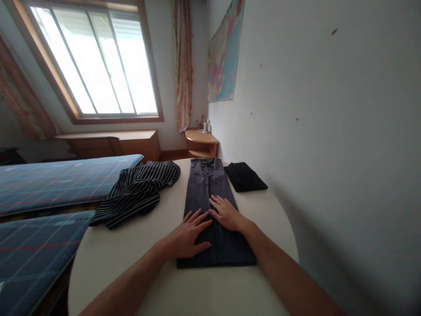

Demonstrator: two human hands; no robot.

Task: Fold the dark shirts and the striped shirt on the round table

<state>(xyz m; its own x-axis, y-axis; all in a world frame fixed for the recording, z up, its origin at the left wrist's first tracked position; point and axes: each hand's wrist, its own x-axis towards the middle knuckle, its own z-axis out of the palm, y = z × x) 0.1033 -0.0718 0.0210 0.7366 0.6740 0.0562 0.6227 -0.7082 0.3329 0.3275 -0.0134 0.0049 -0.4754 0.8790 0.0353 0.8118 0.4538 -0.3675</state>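
The left hand (pixel 187 236) and right hand (pixel 226 214) hide parts of the folded dark grey-blue cloth garment (pixel 197 188). The round white bench (pixel 184 289) leaves view at its near side, the colourful wall map (pixel 225 61) at its top, its details too blurred to read.

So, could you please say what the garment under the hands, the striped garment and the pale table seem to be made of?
Dark garment: probably woven cloth, smooth, fairly matte, lying flat. Striped garment: apparently soft, matte fabric, given its loose folds. Pale table: perhaps laminate, from its smooth, even top.
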